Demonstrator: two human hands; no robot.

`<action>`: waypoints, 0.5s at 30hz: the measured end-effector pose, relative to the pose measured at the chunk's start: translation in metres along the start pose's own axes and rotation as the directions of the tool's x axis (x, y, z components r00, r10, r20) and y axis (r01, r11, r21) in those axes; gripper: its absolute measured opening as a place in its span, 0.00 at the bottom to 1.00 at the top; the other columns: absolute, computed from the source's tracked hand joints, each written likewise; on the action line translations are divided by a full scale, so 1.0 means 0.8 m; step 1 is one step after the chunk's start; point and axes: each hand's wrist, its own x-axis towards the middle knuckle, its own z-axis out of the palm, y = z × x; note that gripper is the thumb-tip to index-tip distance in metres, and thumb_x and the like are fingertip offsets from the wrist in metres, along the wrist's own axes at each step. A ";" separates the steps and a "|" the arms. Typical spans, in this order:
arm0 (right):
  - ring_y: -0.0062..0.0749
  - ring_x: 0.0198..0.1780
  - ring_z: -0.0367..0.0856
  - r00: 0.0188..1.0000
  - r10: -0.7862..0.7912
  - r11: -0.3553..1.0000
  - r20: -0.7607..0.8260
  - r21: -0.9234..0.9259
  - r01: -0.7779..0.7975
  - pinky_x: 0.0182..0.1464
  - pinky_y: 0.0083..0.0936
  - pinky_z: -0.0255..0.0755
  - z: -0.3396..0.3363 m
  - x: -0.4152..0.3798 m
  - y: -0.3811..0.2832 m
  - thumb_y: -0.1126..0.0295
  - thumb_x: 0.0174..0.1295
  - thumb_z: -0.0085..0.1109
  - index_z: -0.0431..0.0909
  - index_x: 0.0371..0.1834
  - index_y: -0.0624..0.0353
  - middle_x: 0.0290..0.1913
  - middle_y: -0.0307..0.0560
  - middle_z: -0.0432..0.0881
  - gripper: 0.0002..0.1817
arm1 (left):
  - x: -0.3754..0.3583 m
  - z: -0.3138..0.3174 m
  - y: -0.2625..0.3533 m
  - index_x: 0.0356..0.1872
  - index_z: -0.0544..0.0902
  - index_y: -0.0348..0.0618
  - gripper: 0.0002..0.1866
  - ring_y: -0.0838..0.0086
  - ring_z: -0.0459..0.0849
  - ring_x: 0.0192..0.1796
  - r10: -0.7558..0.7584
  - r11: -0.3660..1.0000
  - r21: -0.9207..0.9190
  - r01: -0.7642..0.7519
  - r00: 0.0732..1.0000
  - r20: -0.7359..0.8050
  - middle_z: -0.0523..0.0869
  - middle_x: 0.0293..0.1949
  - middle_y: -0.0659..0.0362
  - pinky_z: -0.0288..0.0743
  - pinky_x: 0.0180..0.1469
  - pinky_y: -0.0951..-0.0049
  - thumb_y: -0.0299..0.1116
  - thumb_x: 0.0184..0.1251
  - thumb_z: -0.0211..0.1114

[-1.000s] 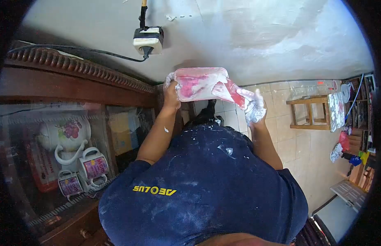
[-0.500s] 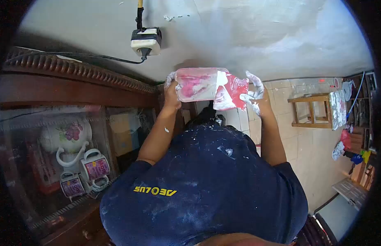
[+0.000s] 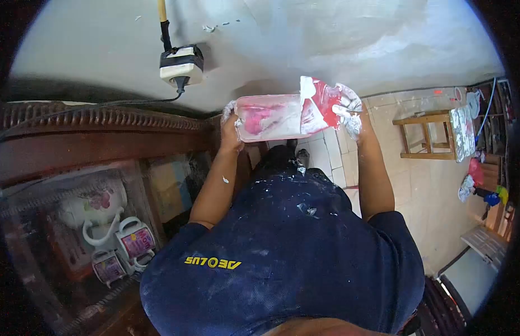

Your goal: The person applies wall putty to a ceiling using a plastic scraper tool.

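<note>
My left hand (image 3: pixel 231 131) grips the left end of a shallow, clear plastic tub (image 3: pixel 271 131), smeared inside with pink and white paste. In my right hand (image 3: pixel 350 115), coated with white paste, is a flat red scraper (image 3: pixel 329 103) with white paste along its edge. The scraper overlaps the right end of the tub, its upper corner standing above the rim. My right fingers are closed on the scraper's outer side. Both hands are in front of my chest, close to the wall.
A pale wall (image 3: pixel 349 42) rises ahead, with a taped socket box (image 3: pixel 182 66) and plugged-in cable. On the left stands a dark wooden cabinet (image 3: pixel 103 129) with mugs (image 3: pixel 136 238) behind glass. A wooden stool (image 3: pixel 428 134) is on the tiled floor at right.
The red scraper has turned and risen at the tub's right end, its corner now above the rim. My right fingers have curled in more around it. The view has shifted slightly.
</note>
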 end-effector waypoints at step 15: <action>0.31 0.49 0.80 0.911 -0.284 0.901 -0.299 -0.408 0.147 0.48 0.24 0.77 -0.012 -0.014 0.019 0.90 0.52 0.58 0.64 0.60 0.70 0.50 0.51 0.79 0.30 | 0.024 -0.006 -0.007 0.52 0.72 0.34 0.21 0.68 0.77 0.52 0.270 0.957 0.087 -0.277 0.959 0.085 0.79 0.47 0.54 0.68 0.56 0.70 0.22 0.53 0.48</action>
